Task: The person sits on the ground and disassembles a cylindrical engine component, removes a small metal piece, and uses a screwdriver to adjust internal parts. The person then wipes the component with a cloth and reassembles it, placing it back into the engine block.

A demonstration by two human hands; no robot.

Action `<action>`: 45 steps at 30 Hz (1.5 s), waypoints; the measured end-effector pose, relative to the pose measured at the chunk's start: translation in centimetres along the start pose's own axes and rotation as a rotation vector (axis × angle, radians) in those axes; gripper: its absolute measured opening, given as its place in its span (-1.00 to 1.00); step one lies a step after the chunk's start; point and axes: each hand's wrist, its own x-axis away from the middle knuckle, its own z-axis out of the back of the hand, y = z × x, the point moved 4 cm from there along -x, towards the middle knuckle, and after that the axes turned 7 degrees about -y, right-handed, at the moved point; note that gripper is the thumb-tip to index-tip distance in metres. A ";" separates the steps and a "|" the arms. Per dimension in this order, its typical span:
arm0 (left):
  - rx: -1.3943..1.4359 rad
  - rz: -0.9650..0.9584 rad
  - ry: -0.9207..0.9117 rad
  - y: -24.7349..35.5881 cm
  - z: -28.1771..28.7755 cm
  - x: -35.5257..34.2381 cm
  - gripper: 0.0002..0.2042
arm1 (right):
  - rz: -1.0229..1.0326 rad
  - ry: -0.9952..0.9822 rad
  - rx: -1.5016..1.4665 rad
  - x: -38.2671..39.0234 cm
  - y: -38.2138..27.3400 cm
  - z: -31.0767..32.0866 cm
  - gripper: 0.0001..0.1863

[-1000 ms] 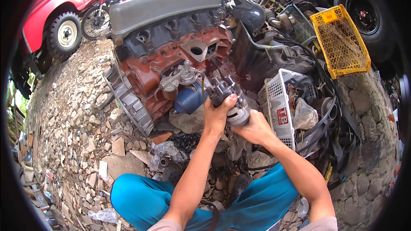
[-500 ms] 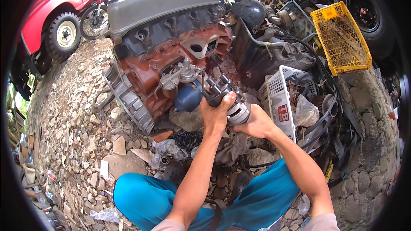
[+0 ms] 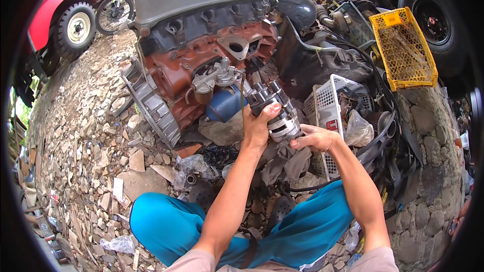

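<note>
In front of the engine I hold a distributor [image 3: 283, 127] with a black cap bearing several upright terminals and a silver metal body. My left hand [image 3: 256, 130] is wrapped round the cap side, its thumb lying across the top. At the metal end, my right hand [image 3: 318, 139] is closed with thumb and fingers against the body; some of its fingers are hidden. Behind the distributor stands the engine block [image 3: 176, 73], rust-red with a grey valve cover [image 3: 201, 1]. A blue canister-shaped filter [image 3: 223, 105] sits just left of my left hand.
A grey rag [image 3: 288, 163] lies below the distributor. To the right are a white crate [image 3: 325, 113] of parts, black hoses [image 3: 398, 131] and a yellow crate [image 3: 403, 53]. Stones cover the ground. A red vehicle [image 3: 65, 0] and a motorcycle [image 3: 115, 12] stand far left.
The distributor has shifted slightly to the right and tilted, showing more of its terminals and metal body. My right hand has moved right, its grip now nearer the body's end.
</note>
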 end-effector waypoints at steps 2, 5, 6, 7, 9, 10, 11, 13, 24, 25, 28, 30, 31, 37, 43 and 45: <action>-0.017 -0.013 0.081 0.3 0.5 0.4 -0.67 | 0.027 0.022 0.095 0.7 -1.8 -0.9 -0.26; -0.046 -0.104 0.185 1.0 0.1 0.4 -0.66 | 0.075 0.076 0.217 1.1 -1.9 -0.2 -0.37; -0.056 -0.107 0.224 1.0 0.5 0.3 -0.66 | 0.133 0.152 0.118 1.1 -1.4 0.7 -0.40; -0.067 -0.109 0.263 1.1 1.2 0.2 -0.67 | 0.191 0.227 0.018 1.2 -0.9 1.5 -0.44; -0.035 -0.128 0.354 1.2 2.1 -0.2 -0.69 | 0.343 0.357 -0.160 0.9 0.1 2.8 -0.53; -0.030 -0.147 0.367 1.4 2.6 -0.5 -0.72 | 0.385 0.491 -0.189 1.1 0.3 3.6 -0.52; 0.019 -0.138 0.371 1.3 2.9 -0.6 -0.73 | 0.426 0.625 -0.219 1.3 0.5 4.3 -0.51; 0.086 -0.128 0.373 1.3 3.6 -0.9 -0.73 | 0.446 0.803 -0.231 1.8 0.7 5.4 -0.43; -0.014 -0.156 0.310 -1.0 3.3 -1.2 -0.63 | 0.504 0.524 -0.029 -0.7 -2.4 -1.8 -0.39; -0.070 -0.166 0.302 -1.0 3.3 -1.2 -0.63 | 0.547 0.501 0.033 -0.2 -2.9 -2.3 -0.47; -0.059 -0.150 0.306 -0.8 3.1 -1.1 -0.64 | 0.293 0.356 0.363 -0.1 -1.1 -0.5 -0.44; -0.060 -0.155 0.345 -0.4 3.2 -1.0 -0.64 | 0.372 0.281 0.168 0.5 -2.2 -1.4 -0.59; -0.058 -0.154 0.361 -0.4 3.2 -0.9 -0.64 | 0.422 0.338 0.095 0.2 -1.8 -1.8 -0.64; -0.066 -0.198 0.354 0.4 3.1 -0.6 -0.63 | 0.569 0.464 0.108 -0.2 -1.9 -1.2 -0.82; -0.051 -0.183 0.381 1.0 2.7 -0.5 -0.61 | 0.578 0.758 0.278 -0.3 -1.3 -0.6 -0.90; -0.012 -0.194 0.386 1.2 2.5 -0.6 -0.60 | 0.598 0.868 0.172 0.3 -1.7 -0.3 -0.91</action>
